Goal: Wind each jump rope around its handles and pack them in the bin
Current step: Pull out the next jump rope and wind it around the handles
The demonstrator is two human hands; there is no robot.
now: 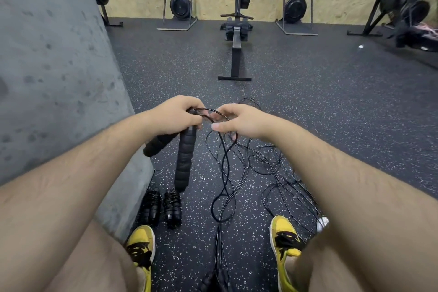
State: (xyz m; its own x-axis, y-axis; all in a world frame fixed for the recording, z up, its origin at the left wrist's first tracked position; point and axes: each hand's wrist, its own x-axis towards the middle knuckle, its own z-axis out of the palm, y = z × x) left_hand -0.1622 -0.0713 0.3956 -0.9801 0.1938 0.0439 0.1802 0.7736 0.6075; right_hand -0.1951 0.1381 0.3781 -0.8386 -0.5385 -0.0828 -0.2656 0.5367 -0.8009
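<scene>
Bare forearms and bare knees, with yellow sneakers [142,246] laced in black on both feet.

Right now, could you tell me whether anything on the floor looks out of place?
Yes: loose black cords sprawl in a tangle between the yellow shoes, unlike the two wound ropes lying side by side near the grey wall. No bin is visible.

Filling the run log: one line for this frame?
left hand: grips both handles | right hand: pinches cord | two wound ropes on floor | bin unseen
</scene>
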